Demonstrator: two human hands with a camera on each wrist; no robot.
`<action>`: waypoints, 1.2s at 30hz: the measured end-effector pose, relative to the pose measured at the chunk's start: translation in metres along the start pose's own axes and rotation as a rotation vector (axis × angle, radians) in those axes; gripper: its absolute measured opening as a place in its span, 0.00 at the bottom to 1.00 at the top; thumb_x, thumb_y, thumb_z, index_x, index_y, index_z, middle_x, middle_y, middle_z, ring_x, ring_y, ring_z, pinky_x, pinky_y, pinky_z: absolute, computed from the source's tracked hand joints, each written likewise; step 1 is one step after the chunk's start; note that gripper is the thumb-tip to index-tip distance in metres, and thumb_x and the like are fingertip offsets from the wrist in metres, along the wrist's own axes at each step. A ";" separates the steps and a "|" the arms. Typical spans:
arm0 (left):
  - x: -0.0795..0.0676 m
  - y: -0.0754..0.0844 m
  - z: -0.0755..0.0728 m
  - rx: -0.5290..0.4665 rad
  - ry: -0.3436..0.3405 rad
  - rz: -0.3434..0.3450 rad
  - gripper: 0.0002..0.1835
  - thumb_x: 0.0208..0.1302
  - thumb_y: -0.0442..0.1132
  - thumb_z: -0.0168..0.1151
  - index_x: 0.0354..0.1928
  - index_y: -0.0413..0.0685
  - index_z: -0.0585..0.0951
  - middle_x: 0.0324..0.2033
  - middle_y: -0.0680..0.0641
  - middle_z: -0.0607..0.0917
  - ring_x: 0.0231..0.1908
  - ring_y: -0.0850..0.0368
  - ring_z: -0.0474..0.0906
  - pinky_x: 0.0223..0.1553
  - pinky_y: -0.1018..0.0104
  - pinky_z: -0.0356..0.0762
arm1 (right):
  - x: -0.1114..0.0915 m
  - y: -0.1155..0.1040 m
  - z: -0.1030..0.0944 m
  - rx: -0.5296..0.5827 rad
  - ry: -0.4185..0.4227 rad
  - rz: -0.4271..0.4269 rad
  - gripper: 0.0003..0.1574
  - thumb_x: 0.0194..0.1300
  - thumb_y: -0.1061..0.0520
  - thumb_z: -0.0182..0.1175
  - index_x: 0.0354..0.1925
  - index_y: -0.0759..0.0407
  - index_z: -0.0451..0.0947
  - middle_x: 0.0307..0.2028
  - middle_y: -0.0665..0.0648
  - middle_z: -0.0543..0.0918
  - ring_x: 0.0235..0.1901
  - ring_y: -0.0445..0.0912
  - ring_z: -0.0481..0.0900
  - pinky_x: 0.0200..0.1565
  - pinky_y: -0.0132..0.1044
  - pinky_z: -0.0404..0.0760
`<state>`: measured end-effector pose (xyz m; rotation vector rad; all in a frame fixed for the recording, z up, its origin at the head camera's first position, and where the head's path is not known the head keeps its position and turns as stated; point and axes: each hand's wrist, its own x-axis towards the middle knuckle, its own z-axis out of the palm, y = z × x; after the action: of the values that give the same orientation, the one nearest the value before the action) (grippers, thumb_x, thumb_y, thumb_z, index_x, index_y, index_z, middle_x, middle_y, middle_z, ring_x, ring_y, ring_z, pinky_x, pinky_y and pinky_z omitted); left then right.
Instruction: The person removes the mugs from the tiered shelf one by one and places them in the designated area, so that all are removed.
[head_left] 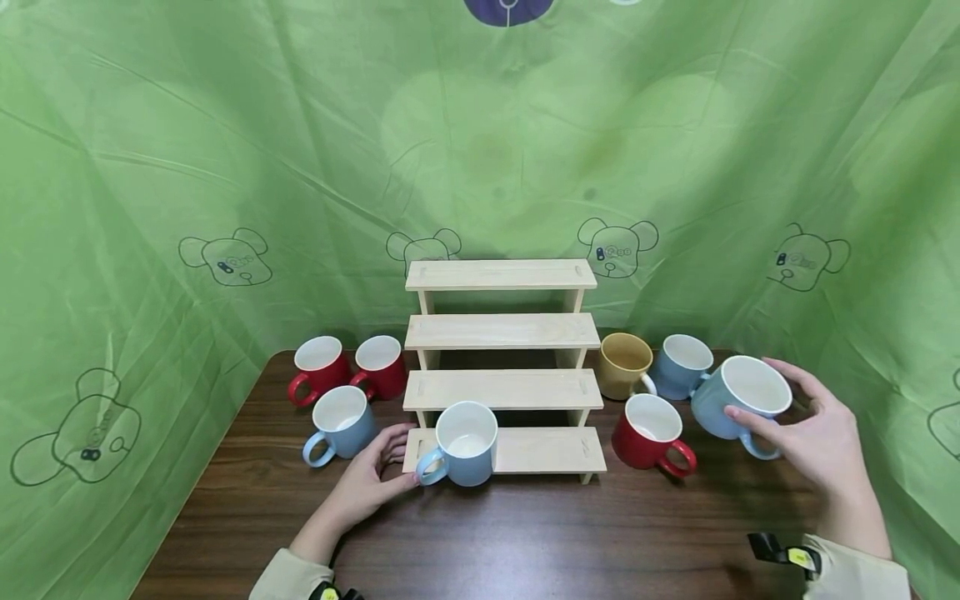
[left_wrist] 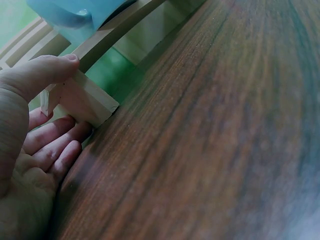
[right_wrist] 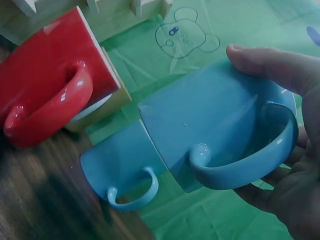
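Observation:
My right hand (head_left: pixel 821 429) grips a light blue mug (right_wrist: pixel 215 120) by its sides, thumb on one side and fingers on the other, its handle pointing toward me. At the left end of a stepped wooden rack (head_left: pixel 502 389), my left hand (head_left: pixel 375 479) holds the lowest step. The left wrist view shows its thumb on the step's edge and curled fingers around the rack's leg (left_wrist: pixel 87 102). Beside that thumb, another light blue mug (head_left: pixel 467 446) stands upright on the lowest step, handle to the left.
Left of the rack stand two red mugs (head_left: pixel 321 371) and a blue mug (head_left: pixel 343 422). To its right are a yellow mug (head_left: pixel 622 367), a blue mug (head_left: pixel 678 368) and a red mug (head_left: pixel 647 432). A green curtain (head_left: pixel 487 150) surrounds the dark wooden table (head_left: pixel 525 542).

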<state>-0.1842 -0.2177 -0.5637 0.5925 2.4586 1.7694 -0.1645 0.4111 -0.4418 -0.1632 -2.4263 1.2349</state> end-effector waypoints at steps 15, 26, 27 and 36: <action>0.000 -0.001 0.000 0.002 0.003 0.002 0.42 0.65 0.36 0.81 0.77 0.39 0.70 0.67 0.40 0.82 0.64 0.48 0.81 0.66 0.65 0.80 | 0.004 0.035 0.008 0.047 -0.104 -0.052 0.55 0.56 0.64 0.85 0.77 0.52 0.73 0.49 0.28 0.84 0.42 0.26 0.83 0.41 0.18 0.79; 0.000 -0.001 0.000 -0.008 0.002 0.015 0.42 0.65 0.35 0.81 0.77 0.38 0.70 0.67 0.40 0.82 0.64 0.50 0.81 0.65 0.66 0.79 | 0.005 0.045 0.018 0.023 -0.154 -0.090 0.55 0.55 0.62 0.86 0.76 0.58 0.73 0.49 0.30 0.84 0.44 0.26 0.82 0.43 0.19 0.79; 0.000 -0.001 0.000 -0.006 0.002 0.015 0.42 0.65 0.35 0.81 0.77 0.38 0.70 0.67 0.40 0.82 0.64 0.50 0.81 0.65 0.66 0.79 | 0.005 0.045 0.019 0.030 -0.156 -0.091 0.55 0.55 0.63 0.86 0.76 0.58 0.73 0.49 0.31 0.84 0.44 0.26 0.82 0.43 0.19 0.79; 0.001 -0.003 0.001 -0.033 -0.010 0.041 0.41 0.65 0.33 0.80 0.76 0.35 0.69 0.67 0.38 0.82 0.65 0.48 0.81 0.65 0.69 0.79 | 0.005 0.055 0.025 0.024 -0.159 -0.086 0.55 0.55 0.61 0.87 0.76 0.58 0.74 0.50 0.31 0.84 0.46 0.25 0.81 0.44 0.19 0.78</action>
<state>-0.1860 -0.2173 -0.5666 0.6522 2.4232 1.8129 -0.1834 0.4272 -0.4972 0.0476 -2.5222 1.2817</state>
